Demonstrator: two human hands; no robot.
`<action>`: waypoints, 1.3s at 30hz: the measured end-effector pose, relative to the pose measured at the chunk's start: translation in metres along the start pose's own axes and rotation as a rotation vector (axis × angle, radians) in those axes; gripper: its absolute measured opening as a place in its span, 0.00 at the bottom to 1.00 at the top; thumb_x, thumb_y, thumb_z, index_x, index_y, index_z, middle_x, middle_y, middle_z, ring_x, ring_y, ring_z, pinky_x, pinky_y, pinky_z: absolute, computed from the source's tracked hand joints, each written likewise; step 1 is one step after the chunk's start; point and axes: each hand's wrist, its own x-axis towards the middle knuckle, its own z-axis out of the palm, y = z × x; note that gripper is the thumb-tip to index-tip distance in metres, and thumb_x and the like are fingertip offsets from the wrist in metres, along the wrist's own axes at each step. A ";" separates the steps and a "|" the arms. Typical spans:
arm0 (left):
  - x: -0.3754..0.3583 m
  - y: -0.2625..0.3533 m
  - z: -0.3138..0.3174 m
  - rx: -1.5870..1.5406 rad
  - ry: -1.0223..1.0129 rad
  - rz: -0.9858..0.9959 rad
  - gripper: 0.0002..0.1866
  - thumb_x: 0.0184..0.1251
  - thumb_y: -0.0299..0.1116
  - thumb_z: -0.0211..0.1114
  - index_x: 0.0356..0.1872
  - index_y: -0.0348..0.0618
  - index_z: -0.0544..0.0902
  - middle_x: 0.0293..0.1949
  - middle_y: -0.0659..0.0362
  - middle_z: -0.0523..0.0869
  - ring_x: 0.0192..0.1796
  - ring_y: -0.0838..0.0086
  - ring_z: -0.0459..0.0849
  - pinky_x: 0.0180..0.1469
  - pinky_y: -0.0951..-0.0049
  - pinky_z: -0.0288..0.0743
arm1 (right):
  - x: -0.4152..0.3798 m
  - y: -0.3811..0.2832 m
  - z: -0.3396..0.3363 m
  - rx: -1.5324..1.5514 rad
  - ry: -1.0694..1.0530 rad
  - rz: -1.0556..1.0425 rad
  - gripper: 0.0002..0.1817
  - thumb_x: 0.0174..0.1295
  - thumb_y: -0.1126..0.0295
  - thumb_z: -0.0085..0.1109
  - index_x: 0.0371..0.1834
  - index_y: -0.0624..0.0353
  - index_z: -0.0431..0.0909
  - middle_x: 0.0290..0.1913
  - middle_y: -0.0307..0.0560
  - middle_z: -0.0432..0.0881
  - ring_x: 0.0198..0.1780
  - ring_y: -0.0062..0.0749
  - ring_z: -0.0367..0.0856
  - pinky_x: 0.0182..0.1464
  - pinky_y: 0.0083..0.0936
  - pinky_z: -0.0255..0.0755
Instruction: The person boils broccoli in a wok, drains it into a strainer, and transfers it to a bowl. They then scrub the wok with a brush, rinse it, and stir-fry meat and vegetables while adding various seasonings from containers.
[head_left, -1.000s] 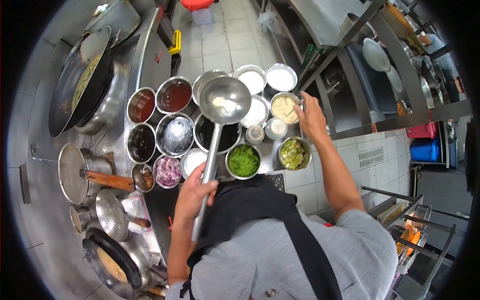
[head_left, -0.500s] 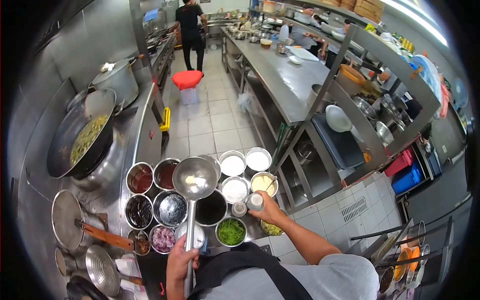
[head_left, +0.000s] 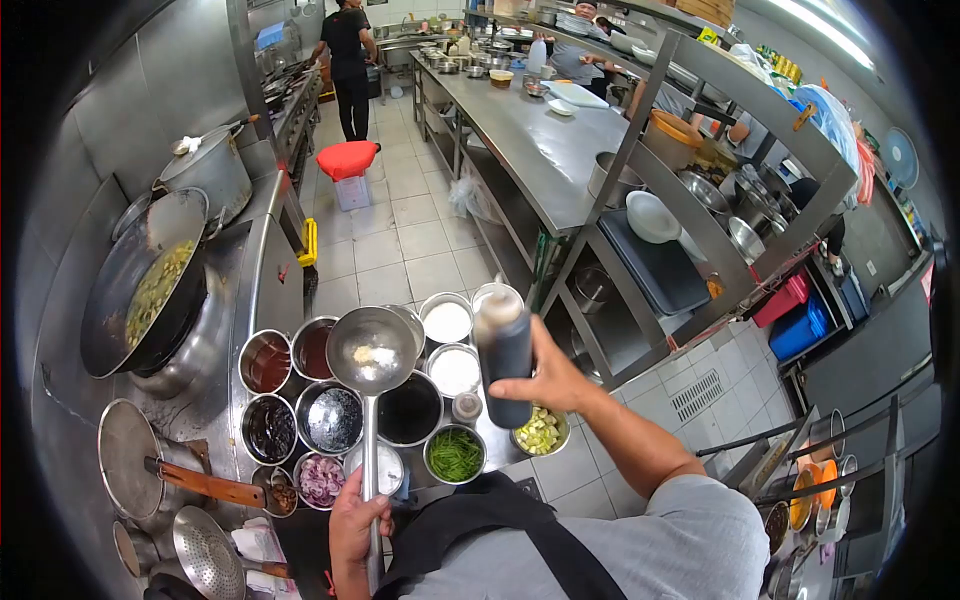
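Note:
My left hand (head_left: 356,517) is closed around the long handle of a metal ladle (head_left: 350,375). Its bowl hangs over the seasoning pots, holding a small heap of pale yellow and white seasoning (head_left: 375,357). In my right hand (head_left: 552,374) is a dark squeeze bottle (head_left: 507,370), raised above the pots on the right, its top smeared by motion. Below and around it are a pot of white powder (head_left: 454,370), a small shaker (head_left: 466,406), a pot of green shreds (head_left: 455,454) and a pot of pale green chopped vegetable (head_left: 541,432).
At left a wok (head_left: 105,315) with greenish food sits tilted beside a lidded stockpot (head_left: 212,175). A wooden-handled strainer (head_left: 130,450) and a perforated skimmer (head_left: 207,550) lie nearer. A steel shelf rack (head_left: 640,130) stands right. Another person (head_left: 347,70) stands down the aisle.
My right hand has lifted the squeeze bottle from among the pots, so its dark side now shows. The ladle stays over the pots in my left hand. The whole view has shifted slightly.

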 end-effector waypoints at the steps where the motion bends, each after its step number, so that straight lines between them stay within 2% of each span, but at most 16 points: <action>1: 0.001 0.002 0.004 -0.003 -0.012 -0.004 0.35 0.63 0.24 0.63 0.73 0.41 0.64 0.22 0.60 0.76 0.16 0.76 0.73 0.21 0.73 0.70 | -0.002 0.010 0.007 -0.047 -0.056 0.041 0.52 0.50 0.56 0.81 0.73 0.61 0.58 0.64 0.53 0.71 0.68 0.37 0.69 0.71 0.36 0.62; 3: -0.001 0.006 0.010 -0.011 -0.025 -0.025 0.36 0.63 0.24 0.63 0.74 0.40 0.63 0.22 0.60 0.76 0.16 0.76 0.73 0.21 0.73 0.70 | -0.009 0.049 0.028 -0.087 -0.105 0.052 0.50 0.53 0.55 0.78 0.74 0.63 0.59 0.64 0.53 0.72 0.68 0.37 0.70 0.71 0.34 0.62; 6: 0.001 0.002 0.010 0.036 -0.013 -0.016 0.36 0.64 0.24 0.63 0.74 0.40 0.64 0.23 0.61 0.77 0.18 0.79 0.73 0.21 0.78 0.70 | -0.012 0.036 0.062 0.151 -0.224 0.282 0.47 0.57 0.53 0.74 0.74 0.64 0.60 0.64 0.53 0.72 0.67 0.37 0.70 0.70 0.32 0.61; 9: 0.002 0.002 0.013 0.123 -0.022 -0.007 0.36 0.65 0.24 0.63 0.75 0.39 0.64 0.24 0.62 0.77 0.19 0.80 0.73 0.22 0.79 0.70 | -0.012 0.054 0.089 0.525 -0.271 0.562 0.44 0.59 0.51 0.71 0.73 0.63 0.61 0.60 0.50 0.76 0.60 0.32 0.75 0.62 0.29 0.70; 11: 0.001 0.002 0.016 0.110 0.006 -0.038 0.35 0.64 0.24 0.64 0.75 0.39 0.65 0.23 0.63 0.76 0.19 0.80 0.73 0.22 0.79 0.69 | -0.016 0.047 0.100 0.623 -0.161 0.730 0.37 0.61 0.51 0.69 0.67 0.63 0.69 0.54 0.52 0.81 0.52 0.35 0.82 0.53 0.35 0.79; 13: 0.000 0.004 0.019 0.134 0.014 -0.017 0.37 0.64 0.26 0.65 0.76 0.39 0.64 0.23 0.63 0.77 0.20 0.80 0.74 0.23 0.79 0.69 | -0.017 0.057 0.102 0.761 -0.252 0.768 0.31 0.64 0.51 0.66 0.60 0.65 0.74 0.48 0.57 0.85 0.43 0.39 0.86 0.45 0.34 0.83; 15: 0.001 0.001 0.015 0.121 -0.012 -0.025 0.38 0.65 0.26 0.65 0.77 0.39 0.62 0.24 0.63 0.77 0.20 0.80 0.73 0.23 0.78 0.69 | -0.020 0.057 0.101 0.838 -0.302 0.818 0.29 0.64 0.50 0.65 0.56 0.65 0.77 0.41 0.57 0.86 0.37 0.39 0.88 0.39 0.33 0.84; 19: -0.001 0.002 0.016 0.064 0.022 -0.024 0.38 0.66 0.26 0.65 0.77 0.38 0.61 0.24 0.63 0.77 0.20 0.80 0.74 0.23 0.79 0.70 | -0.029 0.045 0.096 0.789 -0.239 0.869 0.29 0.64 0.51 0.66 0.57 0.62 0.75 0.42 0.57 0.86 0.38 0.37 0.88 0.39 0.33 0.85; 25: 0.001 0.005 0.015 0.029 0.010 -0.035 0.37 0.66 0.25 0.65 0.77 0.40 0.61 0.24 0.62 0.77 0.19 0.80 0.74 0.22 0.79 0.70 | -0.041 0.057 0.085 0.757 -0.248 0.822 0.31 0.63 0.51 0.66 0.61 0.60 0.70 0.43 0.57 0.85 0.37 0.37 0.87 0.39 0.32 0.85; 28: 0.004 0.005 0.016 -0.008 -0.004 -0.048 0.37 0.67 0.25 0.65 0.77 0.41 0.61 0.24 0.62 0.77 0.19 0.80 0.74 0.22 0.80 0.70 | -0.047 0.051 0.075 0.707 -0.247 0.715 0.35 0.60 0.52 0.68 0.65 0.59 0.68 0.48 0.57 0.83 0.40 0.36 0.86 0.42 0.30 0.84; 31: 0.006 0.005 0.017 -0.079 -0.040 -0.058 0.37 0.67 0.25 0.65 0.77 0.41 0.61 0.24 0.62 0.77 0.19 0.80 0.74 0.21 0.80 0.69 | -0.051 0.064 0.058 0.485 -0.144 0.433 0.40 0.56 0.53 0.71 0.68 0.60 0.65 0.53 0.53 0.81 0.47 0.35 0.84 0.51 0.31 0.80; 32: 0.006 0.005 0.017 -0.100 -0.054 -0.058 0.37 0.67 0.25 0.65 0.77 0.41 0.61 0.23 0.62 0.77 0.19 0.80 0.74 0.21 0.80 0.69 | -0.048 0.056 0.053 0.412 -0.090 0.334 0.44 0.52 0.53 0.73 0.69 0.61 0.64 0.56 0.50 0.79 0.55 0.34 0.81 0.60 0.33 0.74; 33: 0.005 0.005 0.017 -0.120 -0.066 -0.059 0.37 0.67 0.25 0.65 0.77 0.41 0.61 0.23 0.62 0.77 0.19 0.80 0.74 0.21 0.80 0.69 | -0.049 0.070 0.041 0.291 -0.056 0.241 0.44 0.51 0.56 0.75 0.69 0.61 0.64 0.58 0.48 0.79 0.58 0.34 0.79 0.64 0.33 0.71; 35: 0.003 0.007 0.020 -0.136 -0.059 -0.067 0.37 0.67 0.25 0.66 0.76 0.40 0.62 0.24 0.61 0.76 0.19 0.80 0.73 0.22 0.79 0.69 | -0.046 0.064 0.027 0.250 0.001 0.242 0.44 0.52 0.63 0.79 0.70 0.61 0.64 0.61 0.47 0.77 0.62 0.32 0.76 0.66 0.33 0.68; 37: 0.002 0.005 0.018 -0.153 -0.096 -0.047 0.37 0.67 0.25 0.66 0.76 0.40 0.62 0.24 0.60 0.76 0.18 0.80 0.72 0.23 0.79 0.69 | -0.042 0.073 0.025 0.128 0.224 0.210 0.42 0.50 0.68 0.80 0.67 0.61 0.66 0.59 0.47 0.78 0.60 0.33 0.77 0.66 0.34 0.69; 39: -0.001 0.007 0.018 -0.137 -0.084 -0.047 0.37 0.67 0.25 0.66 0.76 0.40 0.61 0.24 0.60 0.76 0.18 0.80 0.72 0.22 0.79 0.69 | -0.035 0.093 0.023 0.065 0.316 0.132 0.41 0.51 0.69 0.80 0.66 0.61 0.65 0.58 0.47 0.78 0.59 0.33 0.78 0.63 0.32 0.71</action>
